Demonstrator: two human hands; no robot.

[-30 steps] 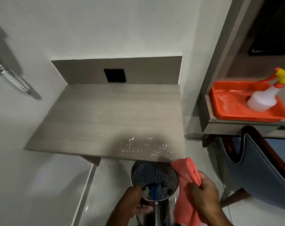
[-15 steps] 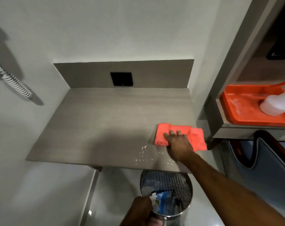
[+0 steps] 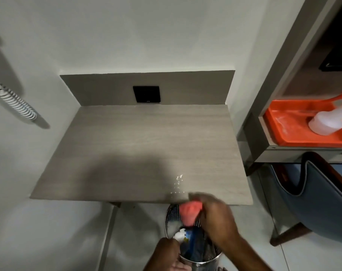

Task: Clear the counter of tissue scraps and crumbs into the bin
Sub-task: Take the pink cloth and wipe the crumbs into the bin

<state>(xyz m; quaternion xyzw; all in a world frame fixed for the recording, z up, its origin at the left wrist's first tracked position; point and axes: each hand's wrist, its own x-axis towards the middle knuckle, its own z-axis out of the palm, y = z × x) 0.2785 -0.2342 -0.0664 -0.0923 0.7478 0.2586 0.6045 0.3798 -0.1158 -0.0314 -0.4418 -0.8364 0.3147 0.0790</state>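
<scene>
The right hand [image 3: 215, 216] is closed around a bunched coral-pink cloth [image 3: 189, 213] at the counter's [image 3: 146, 145] front edge, the cloth sticking out at the hand's 9 o'clock and hanging over the open mouth of the bin [image 3: 171, 216]. The hand is motion-blurred, so the exact finger placement cannot be told. A small trail of white crumbs [image 3: 178, 182] lies on the counter at the cloth's 11 o'clock, near the front edge but apart from the cloth.

The crumbs are tiny pale specks strung in a loose line (a few more sit right by the edge). The bin is a perforated metal cylinder standing on the floor just below the counter's edge, with white tissue scraps [image 3: 179, 234] and something blue inside. The left hand [image 3: 169, 255] grips the bin's near rim at about 7 o'clock, fingers wrapped on it.
</scene>
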